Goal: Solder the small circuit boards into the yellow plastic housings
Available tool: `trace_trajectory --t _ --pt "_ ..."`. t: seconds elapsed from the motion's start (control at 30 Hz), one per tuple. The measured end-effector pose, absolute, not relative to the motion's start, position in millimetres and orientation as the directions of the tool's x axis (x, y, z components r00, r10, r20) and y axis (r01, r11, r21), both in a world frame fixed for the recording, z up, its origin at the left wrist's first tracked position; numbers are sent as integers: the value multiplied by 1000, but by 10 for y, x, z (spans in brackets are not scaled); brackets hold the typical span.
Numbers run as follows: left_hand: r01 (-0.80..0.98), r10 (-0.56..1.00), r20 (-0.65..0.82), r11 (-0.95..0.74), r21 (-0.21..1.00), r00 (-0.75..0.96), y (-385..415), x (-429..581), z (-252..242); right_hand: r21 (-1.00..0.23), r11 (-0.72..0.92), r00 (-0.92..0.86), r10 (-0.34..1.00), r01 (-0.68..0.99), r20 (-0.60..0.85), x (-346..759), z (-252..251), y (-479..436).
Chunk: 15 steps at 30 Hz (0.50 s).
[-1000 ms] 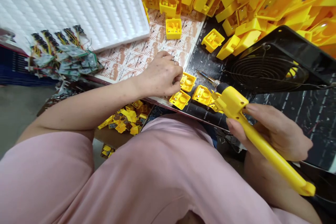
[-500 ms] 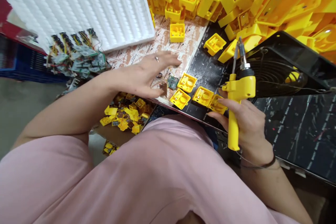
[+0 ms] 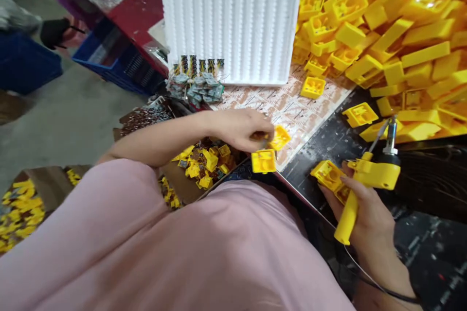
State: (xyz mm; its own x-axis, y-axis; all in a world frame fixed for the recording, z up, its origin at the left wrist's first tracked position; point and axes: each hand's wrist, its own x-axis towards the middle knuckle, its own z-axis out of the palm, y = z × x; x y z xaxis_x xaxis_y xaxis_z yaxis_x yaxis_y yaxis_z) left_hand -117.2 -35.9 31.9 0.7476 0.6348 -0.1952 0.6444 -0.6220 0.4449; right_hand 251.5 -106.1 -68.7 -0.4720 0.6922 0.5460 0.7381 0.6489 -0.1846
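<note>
My left hand [image 3: 245, 129] is closed at the near table edge, fingers curled around a small dark part. Two open yellow plastic cases [image 3: 264, 161] show at its fingertips; my fingers hide how they are gripped. In my right hand [image 3: 372, 216] is a yellow soldering gun [image 3: 375, 173], its metal tip pointing up and away. The same hand pinches another pair of open yellow cases [image 3: 327, 175] between thumb and fingers, over the black table top. Farther back lie a single yellow case [image 3: 313, 87] on the patterned sheet and another yellow case [image 3: 361, 114].
A big heap of yellow cases [image 3: 386, 34] covers the back right. Left of it lies a white ridged foam sheet [image 3: 233, 19], with wired circuit boards [image 3: 199, 88] on its near edge. A box of filled yellow parts [image 3: 204, 165] stands below my left arm. Blue crates [image 3: 116, 65] are farther left.
The view has swung left. My left hand has closed, and the two cases beside it have moved left with it. My right hand has moved left with the soldering gun and its pair of cases.
</note>
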Motion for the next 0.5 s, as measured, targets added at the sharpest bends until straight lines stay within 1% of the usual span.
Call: trace_trajectory --t 0.1,0.13,0.17,0.2,0.23,0.27,0.3,0.33,0.37,0.43,0.5 --pt "734 589 -440 -518 439 678 -455 -1632 763 -238 647 -456 709 724 539 2474 -705 -1058" --pt "788 627 -479 -456 413 614 -448 -1754 864 -248 650 -455 709 719 539 2443 -701 -1056" --pt "859 718 -476 -375 350 507 -417 -1852 929 -253 653 -455 707 714 540 2407 -696 -1050" --pt "924 834 -415 -270 270 364 -363 -1925 952 -253 657 -456 703 710 546 2367 -689 -1040" --pt "969 929 -308 -150 194 206 -289 -1978 933 -250 661 -456 697 708 553 2327 -682 -1027" --pt "991 984 -169 -35 131 58 -202 -2015 878 -245 663 -455 693 708 560 2290 -674 -1011" --pt "995 999 -29 48 91 -46 -107 -2041 795 -240 663 -453 689 709 566 2259 -665 -996" --pt "994 994 62 85 68 -90 -14 -2059 699 -233 667 -454 682 708 573 2235 -654 -981" --pt "994 988 111 99 49 -103 68 -2070 602 -223 672 -456 673 706 583 2220 -643 -970" --pt "990 988 73 138 -14 -136 172 -2076 459 -205 688 -465 650 697 600 2216 -623 -958" --pt "974 976 -22 213 -81 -216 184 -2066 428 -196 694 -465 637 693 615 2238 -620 -960"
